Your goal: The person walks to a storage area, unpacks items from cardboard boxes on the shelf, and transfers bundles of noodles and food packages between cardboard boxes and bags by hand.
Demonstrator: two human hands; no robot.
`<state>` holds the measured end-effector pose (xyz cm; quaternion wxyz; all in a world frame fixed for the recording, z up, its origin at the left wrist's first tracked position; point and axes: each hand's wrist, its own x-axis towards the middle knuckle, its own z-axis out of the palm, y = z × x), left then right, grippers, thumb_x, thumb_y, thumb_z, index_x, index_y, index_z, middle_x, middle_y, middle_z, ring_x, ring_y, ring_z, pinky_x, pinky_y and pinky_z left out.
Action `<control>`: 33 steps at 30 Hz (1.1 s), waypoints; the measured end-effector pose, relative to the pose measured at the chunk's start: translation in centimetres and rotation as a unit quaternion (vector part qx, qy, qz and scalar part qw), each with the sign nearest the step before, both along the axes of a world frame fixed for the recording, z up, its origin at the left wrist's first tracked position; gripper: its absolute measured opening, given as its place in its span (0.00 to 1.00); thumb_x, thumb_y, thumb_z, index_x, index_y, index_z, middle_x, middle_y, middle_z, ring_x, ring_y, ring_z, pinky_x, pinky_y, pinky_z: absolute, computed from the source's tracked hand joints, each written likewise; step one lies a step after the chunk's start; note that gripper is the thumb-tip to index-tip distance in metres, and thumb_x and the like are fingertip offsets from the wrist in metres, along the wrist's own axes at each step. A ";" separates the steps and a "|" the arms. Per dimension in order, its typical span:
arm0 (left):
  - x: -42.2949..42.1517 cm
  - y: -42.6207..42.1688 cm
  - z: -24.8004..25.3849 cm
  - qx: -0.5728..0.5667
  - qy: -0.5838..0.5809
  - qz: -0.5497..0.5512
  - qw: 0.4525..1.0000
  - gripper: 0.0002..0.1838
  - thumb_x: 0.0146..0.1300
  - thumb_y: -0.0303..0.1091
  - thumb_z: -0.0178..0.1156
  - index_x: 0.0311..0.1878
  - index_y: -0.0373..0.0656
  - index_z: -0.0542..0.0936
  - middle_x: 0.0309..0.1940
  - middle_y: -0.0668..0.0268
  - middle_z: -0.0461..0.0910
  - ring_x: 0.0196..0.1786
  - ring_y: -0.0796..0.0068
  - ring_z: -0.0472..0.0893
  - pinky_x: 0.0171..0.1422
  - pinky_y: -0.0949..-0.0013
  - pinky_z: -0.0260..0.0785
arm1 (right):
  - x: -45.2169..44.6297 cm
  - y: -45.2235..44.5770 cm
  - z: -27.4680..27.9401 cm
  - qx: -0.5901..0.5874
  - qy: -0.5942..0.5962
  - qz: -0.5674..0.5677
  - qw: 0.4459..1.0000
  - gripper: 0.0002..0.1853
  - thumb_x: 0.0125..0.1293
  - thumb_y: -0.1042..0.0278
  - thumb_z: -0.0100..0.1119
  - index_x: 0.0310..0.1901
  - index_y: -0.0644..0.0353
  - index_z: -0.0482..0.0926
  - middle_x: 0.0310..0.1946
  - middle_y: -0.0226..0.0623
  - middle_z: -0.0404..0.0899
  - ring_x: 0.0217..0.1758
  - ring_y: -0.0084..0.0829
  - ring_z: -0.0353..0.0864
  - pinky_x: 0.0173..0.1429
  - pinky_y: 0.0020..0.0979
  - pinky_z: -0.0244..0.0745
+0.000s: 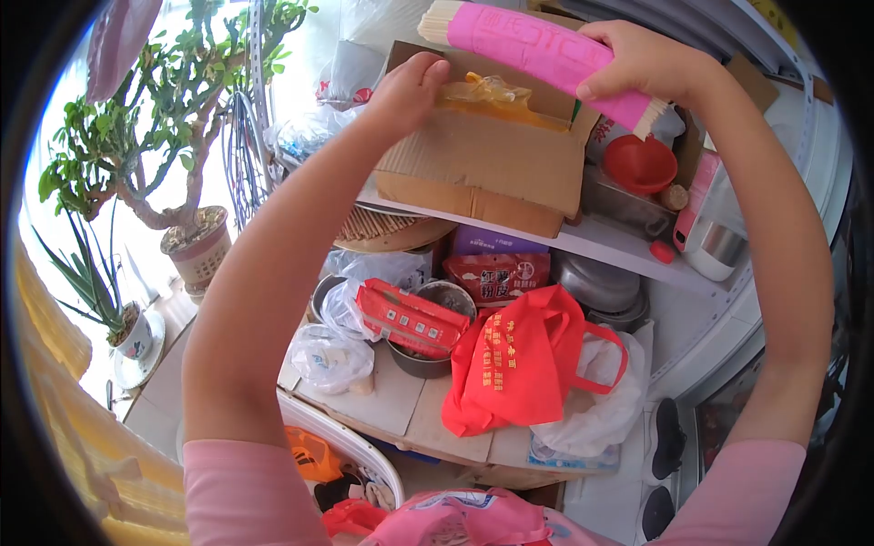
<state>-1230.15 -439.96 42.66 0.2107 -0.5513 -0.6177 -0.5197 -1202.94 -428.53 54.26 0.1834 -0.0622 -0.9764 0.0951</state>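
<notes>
My right hand grips a bundle of dried noodles in a pink paper wrapper, with pale ends sticking out on both sides. The bundle is held tilted above an open cardboard box on the upper shelf. My left hand is closed on the box's upper left edge. Yellow tape and crumpled clear plastic lie along the box's opening. What is inside the box is mostly hidden. Just below the bundle's right end sits a red bowl.
On the lower shelf are a red cloth bag, a red food packet on a metal pot, and a lidded pot. Potted plants stand left by the window. A white basket is below. Black shoes lie lower right.
</notes>
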 end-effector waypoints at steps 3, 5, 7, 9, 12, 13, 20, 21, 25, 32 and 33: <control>-2.2 0.2 1.3 -0.028 0.030 0.080 0.996 0.28 0.73 0.54 0.39 0.54 0.36 0.73 0.47 0.45 0.78 0.55 0.43 0.74 0.62 0.56 0.64 | -2.0 1.2 1.5 0.055 -0.017 -0.016 0.998 0.32 0.44 0.63 0.72 0.52 0.66 0.75 0.40 0.37 0.79 0.41 0.27 0.78 0.49 0.29 0.74; -3.8 0.3 1.9 -0.083 -0.056 0.123 0.987 0.32 0.72 0.58 0.37 0.59 0.38 0.72 0.51 0.46 0.77 0.57 0.45 0.74 0.63 0.56 0.63 | -3.3 1.9 1.8 0.086 -0.027 -0.021 0.996 0.33 0.43 0.60 0.73 0.53 0.65 0.76 0.40 0.40 0.80 0.41 0.31 0.80 0.47 0.32 0.75; -4.8 0.8 1.7 -0.035 -0.109 0.083 0.990 0.34 0.72 0.61 0.36 0.61 0.39 0.71 0.53 0.49 0.76 0.58 0.48 0.74 0.63 0.56 0.64 | -4.8 2.1 1.9 0.104 -0.046 -0.043 0.993 0.33 0.42 0.62 0.73 0.53 0.66 0.76 0.41 0.40 0.80 0.42 0.30 0.79 0.48 0.31 0.74; -5.7 0.9 1.8 0.011 -0.163 0.042 0.986 0.36 0.71 0.63 0.36 0.63 0.39 0.70 0.55 0.52 0.76 0.59 0.51 0.74 0.62 0.56 0.64 | -6.4 1.9 1.7 0.139 -0.079 -0.069 0.985 0.34 0.41 0.63 0.73 0.53 0.66 0.76 0.43 0.41 0.80 0.44 0.31 0.79 0.50 0.30 0.74; -3.3 -1.2 2.8 -0.026 -0.340 -0.056 0.938 0.41 0.68 0.69 0.34 0.73 0.47 0.57 0.69 0.51 0.62 0.72 0.58 0.62 0.70 0.56 0.56 | -9.4 3.3 0.9 0.139 -0.099 -0.062 0.983 0.35 0.41 0.62 0.73 0.54 0.66 0.76 0.44 0.42 0.81 0.45 0.33 0.79 0.51 0.31 0.75; -3.2 -1.1 2.8 -0.012 -0.349 -0.072 0.934 0.42 0.68 0.69 0.33 0.74 0.47 0.56 0.71 0.51 0.59 0.73 0.58 0.59 0.72 0.55 0.54 | -10.2 3.5 0.4 0.135 -0.106 -0.049 0.984 0.36 0.41 0.62 0.74 0.55 0.65 0.75 0.45 0.42 0.81 0.47 0.34 0.80 0.52 0.31 0.75; -5.8 0.0 2.0 -0.086 -0.205 -0.047 0.974 0.42 0.68 0.70 0.32 0.74 0.46 0.57 0.72 0.52 0.58 0.74 0.60 0.58 0.75 0.57 0.47 | -14.8 6.3 -4.0 0.056 -0.130 -0.006 0.990 0.35 0.42 0.61 0.73 0.57 0.61 0.76 0.47 0.38 0.81 0.48 0.32 0.78 0.52 0.30 0.73; -6.0 0.0 1.9 -0.086 -0.206 -0.048 0.974 0.42 0.68 0.70 0.32 0.74 0.46 0.57 0.72 0.52 0.58 0.74 0.60 0.58 0.75 0.57 0.47 | -15.0 6.7 -4.6 0.075 -0.138 0.002 0.988 0.33 0.47 0.57 0.70 0.57 0.59 0.76 0.46 0.35 0.81 0.47 0.29 0.78 0.51 0.30 0.73; -3.7 -0.7 1.9 -0.235 -0.123 -0.014 0.964 0.42 0.68 0.70 0.31 0.67 0.44 0.70 0.66 0.54 0.68 0.71 0.62 0.63 0.75 0.64 0.48 | -13.6 6.2 -5.0 0.034 -0.178 -0.055 0.982 0.26 0.61 0.50 0.61 0.56 0.58 0.77 0.42 0.31 0.81 0.43 0.23 0.76 0.45 0.28 0.73; -3.8 0.7 1.1 -0.304 -0.027 0.059 0.950 0.45 0.63 0.75 0.32 0.54 0.45 0.81 0.50 0.56 0.81 0.55 0.64 0.78 0.66 0.65 0.62 | -12.0 5.6 -6.1 0.012 -0.155 -0.042 0.987 0.18 0.68 0.58 0.51 0.52 0.58 0.80 0.34 0.24 0.79 0.35 0.16 0.74 0.37 0.22 0.72; -3.3 0.3 0.8 -0.304 -0.047 0.029 0.951 0.43 0.63 0.75 0.35 0.53 0.45 0.82 0.47 0.57 0.82 0.53 0.67 0.78 0.65 0.66 0.63 | -13.2 8.4 -7.0 -0.080 -0.154 0.015 0.985 0.16 0.69 0.59 0.52 0.51 0.58 0.80 0.34 0.24 0.81 0.36 0.16 0.76 0.39 0.22 0.72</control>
